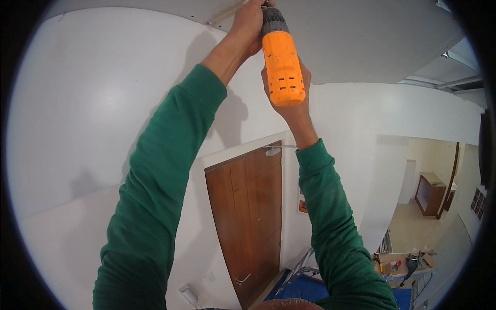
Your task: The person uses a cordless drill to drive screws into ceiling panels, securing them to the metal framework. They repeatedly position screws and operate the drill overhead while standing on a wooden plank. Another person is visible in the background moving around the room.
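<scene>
Overhead, an orange and dark grey cordless drill (282, 62) points up at the grey ceiling panel (351, 46). My right hand (306, 78) is wrapped round the drill from behind, its fingers mostly hidden by the orange body. My left hand (248, 27) is raised beside the chuck (274, 20), close to where the ceiling meets the white wall. Its fingers are drawn together near the drill's tip, partly cut off by the upper edge. Whatever they pinch is too small to make out. Both arms wear green sleeves.
Below stands a brown wooden door (248, 217) with a closer arm at its top. At lower right, a work platform (395, 262) carries several tools, beside ladder parts and blue sheeting (302, 288). Metal ceiling framing (444, 81) shows at upper right. A wooden cabinet (430, 194) stands farther off.
</scene>
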Demonstrator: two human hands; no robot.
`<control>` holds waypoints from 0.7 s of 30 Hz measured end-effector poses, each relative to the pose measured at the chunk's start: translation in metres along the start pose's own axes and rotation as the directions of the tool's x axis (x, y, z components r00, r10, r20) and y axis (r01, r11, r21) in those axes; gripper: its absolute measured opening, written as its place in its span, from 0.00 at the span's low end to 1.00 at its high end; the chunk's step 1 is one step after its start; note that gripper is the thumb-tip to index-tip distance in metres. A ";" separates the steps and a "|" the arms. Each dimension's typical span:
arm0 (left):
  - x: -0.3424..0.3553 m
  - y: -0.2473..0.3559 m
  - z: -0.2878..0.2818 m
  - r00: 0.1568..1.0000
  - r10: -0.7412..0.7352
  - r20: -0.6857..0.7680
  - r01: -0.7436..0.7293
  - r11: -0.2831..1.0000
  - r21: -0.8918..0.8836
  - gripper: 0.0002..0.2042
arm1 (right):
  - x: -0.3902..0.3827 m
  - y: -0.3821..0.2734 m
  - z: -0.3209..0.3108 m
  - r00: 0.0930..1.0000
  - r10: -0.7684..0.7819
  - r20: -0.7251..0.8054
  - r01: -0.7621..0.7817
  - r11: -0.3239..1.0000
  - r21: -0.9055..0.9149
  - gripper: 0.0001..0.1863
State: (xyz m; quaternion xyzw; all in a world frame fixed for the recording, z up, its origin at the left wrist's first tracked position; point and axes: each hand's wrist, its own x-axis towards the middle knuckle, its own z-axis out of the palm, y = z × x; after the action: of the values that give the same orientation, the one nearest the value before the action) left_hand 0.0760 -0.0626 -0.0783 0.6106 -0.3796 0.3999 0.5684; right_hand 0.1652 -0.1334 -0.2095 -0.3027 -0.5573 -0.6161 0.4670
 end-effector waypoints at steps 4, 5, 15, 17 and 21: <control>0.000 0.004 0.004 0.999 0.019 -0.043 -0.018 0.999 0.027 0.15 | 0.000 0.004 0.002 0.999 -0.033 -0.016 0.033 0.999 0.009 0.13; -0.001 0.007 0.006 0.998 0.030 -0.051 -0.028 0.999 0.040 0.14 | 0.001 0.005 0.003 0.998 -0.062 -0.026 0.061 0.998 -0.023 0.13; -0.003 0.003 0.006 0.999 0.029 -0.016 -0.028 0.998 0.051 0.17 | -0.004 0.012 0.008 0.988 -0.135 -0.074 0.128 0.988 -0.086 0.13; -0.031 0.011 0.017 0.997 0.040 -0.065 -0.032 0.991 0.131 0.23 | -0.001 0.015 0.004 0.991 -0.119 -0.064 0.112 0.989 -0.099 0.13; -0.094 0.013 -0.016 0.974 0.228 -0.009 -0.138 0.622 0.770 0.32 | 0.002 0.007 0.005 1.000 -0.003 -0.028 0.002 1.000 -0.027 0.15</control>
State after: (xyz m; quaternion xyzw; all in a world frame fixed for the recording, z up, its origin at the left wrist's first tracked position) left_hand 0.0266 -0.0468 -0.1591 0.7292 -0.2044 0.6102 0.2325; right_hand 0.1699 -0.1289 -0.2037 -0.2995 -0.5427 -0.6284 0.4699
